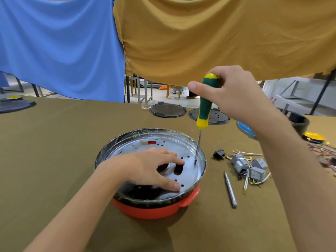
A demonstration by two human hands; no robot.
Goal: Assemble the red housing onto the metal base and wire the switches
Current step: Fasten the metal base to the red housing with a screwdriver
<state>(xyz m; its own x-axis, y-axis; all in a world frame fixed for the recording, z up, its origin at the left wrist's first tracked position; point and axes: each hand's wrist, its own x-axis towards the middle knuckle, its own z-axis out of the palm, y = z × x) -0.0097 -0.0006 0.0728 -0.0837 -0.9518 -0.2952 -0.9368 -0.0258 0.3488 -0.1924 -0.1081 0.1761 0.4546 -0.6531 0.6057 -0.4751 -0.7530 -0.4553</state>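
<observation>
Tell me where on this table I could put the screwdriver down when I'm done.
The widest bare cloth lies left of the red housing, up to the dark disc at the far left edge. The near strip in front of the housing is also free. Right is crowded: a loose bit, grey switches and wires.

Tabletop (54,160) w/ olive-brown cloth carrying: red housing (154,209) sitting near centre, metal base (190,171) nested on top. Loose driver bit (230,190) lying just right of it. Grey switches (248,167) w/ wires bunching further right, black plug (219,154) lying beside them. Two dark round lids (168,110) resting at far edge. Blue plate (245,128), black cup (300,122), yellow disc (315,136) sitting far right.
</observation>
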